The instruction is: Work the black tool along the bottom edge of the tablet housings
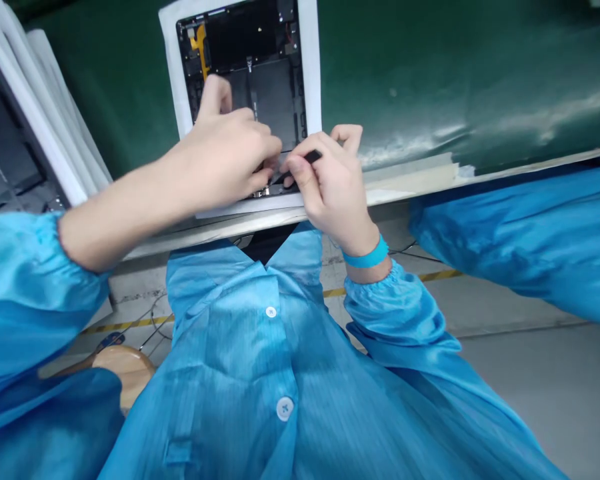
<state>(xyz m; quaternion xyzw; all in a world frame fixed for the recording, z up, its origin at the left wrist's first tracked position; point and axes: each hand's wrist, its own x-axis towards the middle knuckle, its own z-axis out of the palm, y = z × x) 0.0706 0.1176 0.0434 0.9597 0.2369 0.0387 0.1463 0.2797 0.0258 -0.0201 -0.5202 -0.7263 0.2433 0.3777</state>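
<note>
An opened tablet-like device (273, 90) lies on a white foam sheet (311, 67), showing black inner parts and an orange flex cable (200, 50). My left hand (230, 150) reaches over its lower left, thumb and fingers pinched together close to the near edge. Whatever that pinch may hold is hidden. My right hand (337, 177), with a blue band (367, 253) at the wrist, grips a thin black tool (313, 156) between thumb and fingers. The tool slants down to the device's near edge, beside my left fingertips. Its exact kind cannot be made out.
White foam sheets (55, 100) stand at the left with another opened device (7, 147) on them. The green work surface (430, 80) ends at a taped front edge (410, 177). Another person's blue sleeve (530, 233) is at the right. A wooden stool (125, 370) is below left.
</note>
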